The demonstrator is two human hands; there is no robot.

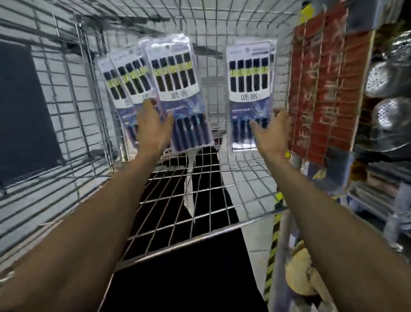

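Note:
Several flat packs of dark chopsticks in clear plastic hang on a wire grid rack (212, 18). The left bunch (175, 78) overlaps in three layers. My left hand (153, 128) lies against the lower part of that bunch with its fingers stretched out. A single pack (249, 77) hangs further right. My right hand (272, 135) reaches to that pack's lower right corner, fingers spread and relaxed; whether it touches the pack is blurred. Both bare forearms stretch forward from the bottom of the frame.
A wire shelf (179, 208) juts out below the packs. A red printed sign (325, 83) hangs right of the single pack. Metal strainers (389, 112) crowd the far right. A dark panel (9, 110) sits behind the grid at left.

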